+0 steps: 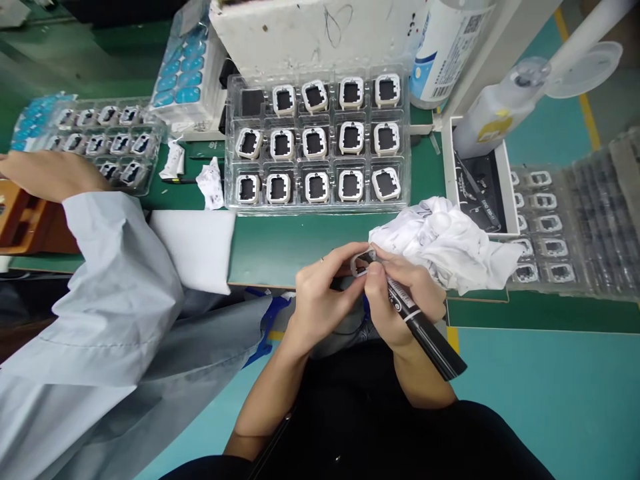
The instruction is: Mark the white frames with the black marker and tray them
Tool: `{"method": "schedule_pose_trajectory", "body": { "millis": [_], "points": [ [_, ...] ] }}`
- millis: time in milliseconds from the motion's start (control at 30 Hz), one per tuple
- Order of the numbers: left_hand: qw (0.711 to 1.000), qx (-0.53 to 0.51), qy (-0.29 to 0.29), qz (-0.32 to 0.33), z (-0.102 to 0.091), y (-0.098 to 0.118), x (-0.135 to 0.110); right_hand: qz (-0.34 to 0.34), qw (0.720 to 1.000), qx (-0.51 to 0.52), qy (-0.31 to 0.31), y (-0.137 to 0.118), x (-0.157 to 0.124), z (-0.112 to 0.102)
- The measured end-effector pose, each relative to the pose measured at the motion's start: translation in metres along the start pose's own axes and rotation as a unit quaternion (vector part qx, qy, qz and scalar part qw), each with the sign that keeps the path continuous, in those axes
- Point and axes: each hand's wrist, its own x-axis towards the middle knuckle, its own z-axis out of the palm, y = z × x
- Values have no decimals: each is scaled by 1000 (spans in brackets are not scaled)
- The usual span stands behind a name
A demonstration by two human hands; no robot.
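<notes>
My left hand (pixel 320 293) is closed around a small white square frame part (pixel 361 262), held just off the near edge of the green table. My right hand (pixel 403 297) grips a black marker pen (pixel 425 327) with its tip against that part. A crumpled white cloth (pixel 450 240) lies right beside my right hand. Beyond my hands stands a clear plastic tray (pixel 317 143) with several of the same white frames in rows; its top-left cell shows no white frame.
A co-worker in a light blue sleeve (pixel 110 293) sits at left, hand (pixel 47 175) near another tray of parts (pixel 100 140). At right are more clear trays (pixel 575 227), a white box (pixel 480 180), a squeeze bottle (pixel 495 113) and a large bottle (pixel 445 53).
</notes>
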Motion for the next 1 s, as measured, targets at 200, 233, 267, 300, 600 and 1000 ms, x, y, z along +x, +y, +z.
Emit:
{"method": "schedule_pose_trajectory", "body": {
  "millis": [200,233,267,300,600,1000],
  "points": [
    [1000,8,-4,-15,0,0,-1,-16,1000,-18,-8,-2,0,-1],
    [1000,9,-4,-15,0,0,-2,-14,1000,-17,-6,-2,0,-1],
    [1000,9,-5,-15,0,-1,-2,-10,1000,-15,-5,-2,-1,-1],
    [1000,8,-6,-15,0,-1,-2,-5,1000,-12,-5,-2,-1,-1],
    [1000,-16,-15,-23,-2,1,0,-11,1000,5,-2,0,0,-1],
    [999,-11,-16,-25,-1,-1,-1,-15,1000,7,4,-1,0,2]
  ]
}}
